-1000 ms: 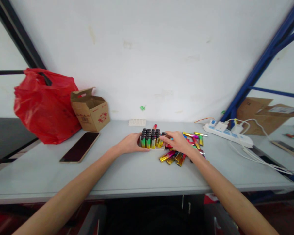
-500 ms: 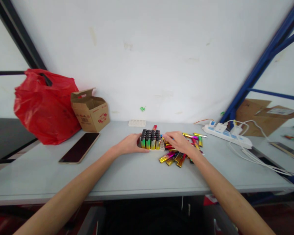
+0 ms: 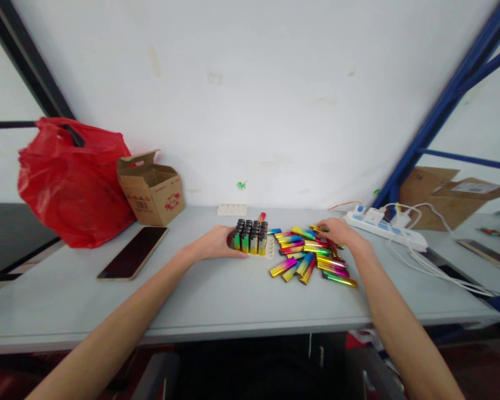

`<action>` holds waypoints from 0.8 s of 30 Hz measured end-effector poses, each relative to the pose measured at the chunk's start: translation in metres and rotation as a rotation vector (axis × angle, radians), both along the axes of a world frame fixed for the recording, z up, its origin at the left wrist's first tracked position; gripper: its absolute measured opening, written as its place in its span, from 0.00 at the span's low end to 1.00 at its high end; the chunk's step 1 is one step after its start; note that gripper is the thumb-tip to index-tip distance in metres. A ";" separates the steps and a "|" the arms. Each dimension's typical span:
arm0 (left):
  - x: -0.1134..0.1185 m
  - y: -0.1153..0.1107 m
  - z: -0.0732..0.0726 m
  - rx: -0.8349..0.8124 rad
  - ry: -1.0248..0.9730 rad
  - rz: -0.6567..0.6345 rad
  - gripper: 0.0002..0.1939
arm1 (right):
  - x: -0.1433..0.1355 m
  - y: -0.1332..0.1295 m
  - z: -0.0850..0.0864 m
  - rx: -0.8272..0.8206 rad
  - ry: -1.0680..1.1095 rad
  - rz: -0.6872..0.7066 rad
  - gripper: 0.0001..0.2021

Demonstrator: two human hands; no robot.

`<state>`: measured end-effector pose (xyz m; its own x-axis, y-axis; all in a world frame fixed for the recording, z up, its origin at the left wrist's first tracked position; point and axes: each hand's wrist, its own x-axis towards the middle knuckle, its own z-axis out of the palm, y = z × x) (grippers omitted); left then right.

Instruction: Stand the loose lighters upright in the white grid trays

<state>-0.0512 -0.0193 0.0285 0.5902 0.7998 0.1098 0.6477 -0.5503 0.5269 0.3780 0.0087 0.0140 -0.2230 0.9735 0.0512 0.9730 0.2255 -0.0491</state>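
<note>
Upright lighters [image 3: 250, 236] with black tops and shiny green-yellow bodies stand in rows in a white tray [image 3: 270, 248], whose right-end holes show. My left hand [image 3: 220, 242] is closed around the tray's left end, thumb in front and fingers behind. To the right lies a loose pile of metallic, many-coloured lighters [image 3: 302, 250]. My right hand [image 3: 337, 230] is at the pile's far right, its fingers curled down onto a golden lighter [image 3: 318, 228]; the hand partly hides it. One red lighter [image 3: 262, 217] lies behind the tray.
A second white tray [image 3: 232, 209] lies by the wall. To the left are a phone [image 3: 133, 253], an open cardboard box [image 3: 152, 189] and a red plastic bag [image 3: 75, 183]. A power strip [image 3: 385, 229] with white cables and a blue frame post [image 3: 425, 128] stand right.
My right hand has moved from the tray's right side to the far right of the pile, uncovering many lighters. My left hand still holds the tray, which sits slightly further left in view.
</note>
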 end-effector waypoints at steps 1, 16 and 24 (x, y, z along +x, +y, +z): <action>0.000 0.001 0.000 -0.006 0.003 -0.006 0.32 | -0.002 0.000 0.001 0.005 -0.002 0.007 0.14; -0.007 0.003 0.005 -0.016 0.069 0.009 0.31 | -0.005 -0.003 0.006 0.162 0.265 -0.034 0.15; -0.007 0.004 0.003 -0.025 0.076 0.026 0.32 | -0.030 -0.012 0.015 0.265 0.523 -0.026 0.23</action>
